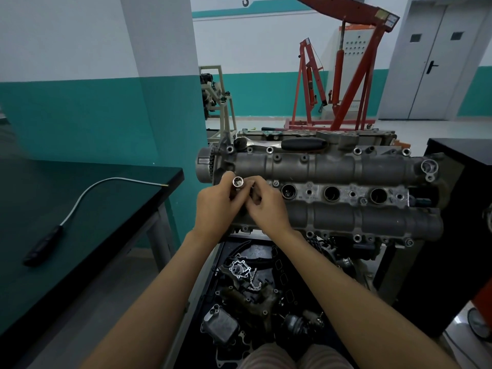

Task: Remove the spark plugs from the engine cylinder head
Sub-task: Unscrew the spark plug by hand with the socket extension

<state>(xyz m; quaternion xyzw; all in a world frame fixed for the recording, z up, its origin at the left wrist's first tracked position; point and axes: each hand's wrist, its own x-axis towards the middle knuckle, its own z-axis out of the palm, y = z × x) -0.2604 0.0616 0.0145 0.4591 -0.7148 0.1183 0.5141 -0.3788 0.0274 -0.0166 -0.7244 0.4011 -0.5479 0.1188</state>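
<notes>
At frame centre my left hand [217,206] grips a shiny silver metal socket [237,182], open mouth up, my right hand [266,206] fingers pinching beside it. Three dark round plug wells [332,193] gape rightward along the grey cast-metal cylinder head [346,166].

Flexible pickup tool [80,209] on dark bench [111,187], red engine hoists [354,75]

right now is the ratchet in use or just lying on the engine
Lying unused: the ratchet rests along the far edge of the cylinder head, and both hands are at the socket.
</notes>
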